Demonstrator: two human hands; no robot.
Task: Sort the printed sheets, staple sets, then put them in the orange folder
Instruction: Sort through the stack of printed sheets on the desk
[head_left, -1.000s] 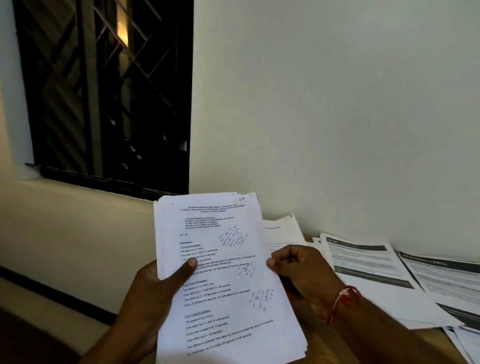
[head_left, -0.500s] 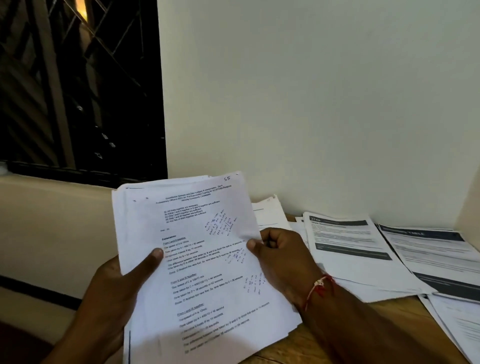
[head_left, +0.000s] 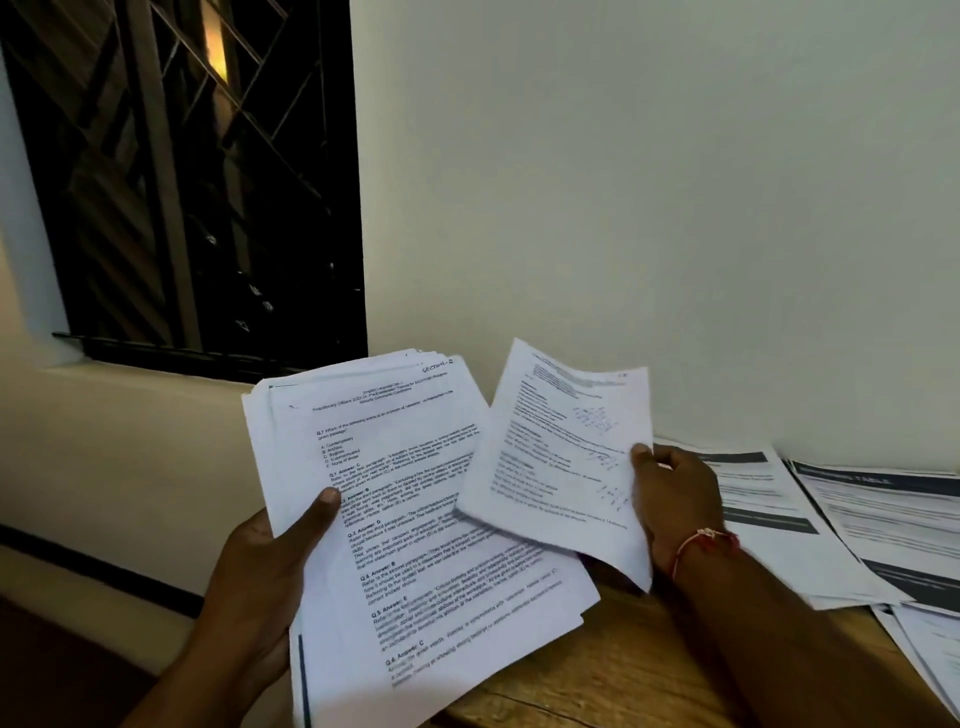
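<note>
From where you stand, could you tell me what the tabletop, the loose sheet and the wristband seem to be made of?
Tabletop: apparently wood, matte, with grain lines showing. Loose sheet: thin matte white paper, curling below the right hand that pinches it. Wristband: probably red thread or cord, too small to be sure.

Gripping stack of printed sheets (head_left: 415, 519) in left hand (head_left: 260, 561), thumb on top page. Pinching single sheet (head_left: 561, 457) by its right edge in right hand (head_left: 670, 499), overlapping stack's right side. Over wooden table (head_left: 623, 675); spread pages (head_left: 769, 519) at right, against wall.
</note>
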